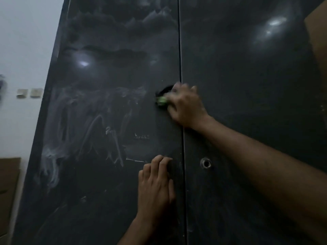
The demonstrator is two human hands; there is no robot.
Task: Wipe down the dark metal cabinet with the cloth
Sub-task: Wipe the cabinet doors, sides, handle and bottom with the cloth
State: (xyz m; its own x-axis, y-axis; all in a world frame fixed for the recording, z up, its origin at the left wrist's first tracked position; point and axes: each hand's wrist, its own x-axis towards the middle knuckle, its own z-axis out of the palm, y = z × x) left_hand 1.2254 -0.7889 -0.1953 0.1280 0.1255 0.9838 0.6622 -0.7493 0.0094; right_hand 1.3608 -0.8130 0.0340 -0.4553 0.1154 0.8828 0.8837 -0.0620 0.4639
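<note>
The dark metal cabinet (106,112) fills the view, two tall doors meeting at a vertical seam in the middle. Pale dust smears cover the left door. My right hand (185,106) presses a small green cloth (161,101) against the left door beside the seam, at a dark round recess; only a corner of the cloth shows. Lower down, my left hand (156,188) rests flat against the left door near the seam, fingers together, holding nothing.
A round keyhole (205,163) sits on the right door. A white wall (23,50) with two light switches (30,93) lies left of the cabinet. Brown cardboard (8,188) stands at the lower left, and another brown piece at the upper right edge.
</note>
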